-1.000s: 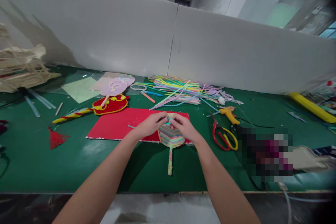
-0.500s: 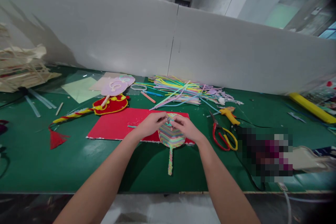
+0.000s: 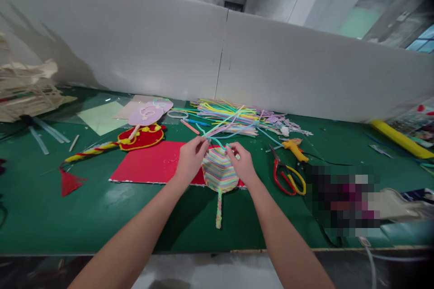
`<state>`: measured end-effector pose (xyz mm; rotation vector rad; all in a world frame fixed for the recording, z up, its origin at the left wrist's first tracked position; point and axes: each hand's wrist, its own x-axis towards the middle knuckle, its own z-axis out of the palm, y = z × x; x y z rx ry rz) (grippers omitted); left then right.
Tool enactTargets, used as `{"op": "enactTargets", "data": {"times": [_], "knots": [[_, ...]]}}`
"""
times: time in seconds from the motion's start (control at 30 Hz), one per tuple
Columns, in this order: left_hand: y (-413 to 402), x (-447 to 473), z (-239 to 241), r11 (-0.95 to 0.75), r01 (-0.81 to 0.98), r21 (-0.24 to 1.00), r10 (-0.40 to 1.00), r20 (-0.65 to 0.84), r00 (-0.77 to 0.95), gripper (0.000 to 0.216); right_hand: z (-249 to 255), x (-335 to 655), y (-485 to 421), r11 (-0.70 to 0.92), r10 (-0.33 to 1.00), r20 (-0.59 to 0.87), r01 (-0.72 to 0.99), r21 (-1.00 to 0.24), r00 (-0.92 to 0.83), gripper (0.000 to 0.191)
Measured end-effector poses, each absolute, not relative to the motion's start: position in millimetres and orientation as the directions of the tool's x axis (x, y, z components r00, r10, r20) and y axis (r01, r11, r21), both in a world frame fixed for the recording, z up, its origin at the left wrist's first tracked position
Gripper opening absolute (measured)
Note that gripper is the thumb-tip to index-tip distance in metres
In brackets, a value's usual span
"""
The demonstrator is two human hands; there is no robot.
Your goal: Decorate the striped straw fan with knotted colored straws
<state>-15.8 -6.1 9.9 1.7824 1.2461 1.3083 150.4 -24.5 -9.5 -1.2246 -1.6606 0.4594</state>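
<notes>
My left hand [image 3: 190, 157] is closed in a pinch on a teal pipe cleaner [image 3: 217, 141], just past the upper left rim of a round fan. The other end of this pipe cleaner is between the fingers of my right hand [image 3: 242, 161], at the fan's upper right rim. The fan [image 3: 221, 172] has pastel zigzag stripes and a twisted fuzzy handle [image 3: 219, 212] pointing toward me. Its upper part lies over a red board [image 3: 145, 162]. A small pale bit shows beside my right fingers, too small to name.
Loose pipe cleaners [image 3: 230, 115] are heaped behind my hands. To the right lie scissors [image 3: 288, 178] with red and yellow handles and a yellow glue gun [image 3: 294, 149]. A red ornament [image 3: 142, 137] with yellow trim sits left. A white partition [image 3: 135, 45] stands behind.
My hands have moved apart from the fan's top centre, the left one outward to the left. The teal pipe cleaner now spans between them, and more of the fan's striped face shows.
</notes>
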Motion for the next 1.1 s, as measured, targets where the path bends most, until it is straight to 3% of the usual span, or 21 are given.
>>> {"op": "enactTargets", "data": {"times": [0.07, 0.2, 0.3, 0.4, 0.57, 0.87, 0.97, 1.1], "knots": [[-6.2, -10.4, 5.7, -0.252, 0.21, 0.945, 0.967, 0.238, 0.091, 0.023, -11.6, 148.6, -24.5, 0.457, 0.843, 0.536, 0.564, -0.688, -0.03, 0.018], [-5.1, -5.4, 3.7, -0.074, 0.001, 0.997, 0.992, 0.074, 0.1, 0.024, -14.3, 145.3, -25.4, 0.524, 0.805, 0.578, 0.613, -0.591, -0.131, 0.017], [-5.6, -6.6, 7.2, 0.056, -0.263, 0.963, 0.986, -0.013, 0.164, 0.022, -15.1, 144.0, -25.7, 0.556, 0.789, 0.585, 0.626, -0.547, -0.189, 0.018], [-5.1, -10.0, 8.8, 0.254, -0.459, 0.852, 0.947, -0.122, 0.297, 0.02, -13.8, 144.1, -25.9, 0.579, 0.761, 0.608, 0.661, -0.478, -0.227, 0.018], [-2.5, -14.1, 6.1, 0.518, -0.496, 0.697, 0.841, -0.312, 0.441, 0.013, -12.1, 144.5, -26.5, 0.591, 0.748, 0.591, 0.708, -0.387, -0.301, 0.021], [-8.4, -5.0, 7.8, 0.54, -0.573, 0.616, 0.84, -0.353, 0.412, 0.018, -22.5, 141.2, -21.0, 0.571, 0.738, 0.629, 0.723, -0.389, -0.245, 0.021], [-9.9, -6.6, 15.1, 0.59, -0.616, 0.522, 0.803, -0.458, 0.381, 0.023, -22.8, 140.4, -21.2, 0.546, 0.733, 0.644, 0.755, -0.364, -0.219, 0.021], [-11.6, -11.4, 22.2, 0.69, -0.619, 0.375, 0.72, -0.444, 0.533, 0.025, -23.0, 140.0, -21.6, 0.529, 0.721, 0.664, 0.776, -0.343, -0.197, 0.021]]}}
